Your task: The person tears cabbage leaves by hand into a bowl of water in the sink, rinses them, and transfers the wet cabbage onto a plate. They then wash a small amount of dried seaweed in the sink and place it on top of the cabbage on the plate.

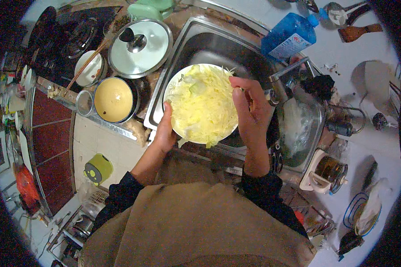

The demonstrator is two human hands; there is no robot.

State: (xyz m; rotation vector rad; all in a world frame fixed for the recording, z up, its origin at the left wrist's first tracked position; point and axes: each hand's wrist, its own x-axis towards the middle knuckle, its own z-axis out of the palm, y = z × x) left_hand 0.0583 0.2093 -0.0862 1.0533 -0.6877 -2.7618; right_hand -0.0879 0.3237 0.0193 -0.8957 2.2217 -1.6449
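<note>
A round white plate (175,79), heaped with pale yellow-green shredded cabbage (204,107), is held over the near side of the steel sink (200,55). My left hand (165,133) grips its lower left rim, thumb on top and the other fingers hidden beneath. At the plate's right edge is my right hand (254,104), its thumb and fingers drawn together in a pinch. Whatever those fingertips may hold is too small to make out. A few shreds hang over the near rim.
Left of the sink sit a glass pot lid (150,51), a beige-lined pot (113,100) and a white bowl (87,73) with chopsticks across it. A blue bottle (292,33) stands behind the faucet. A glass pitcher of brown liquid (330,171) is at the right.
</note>
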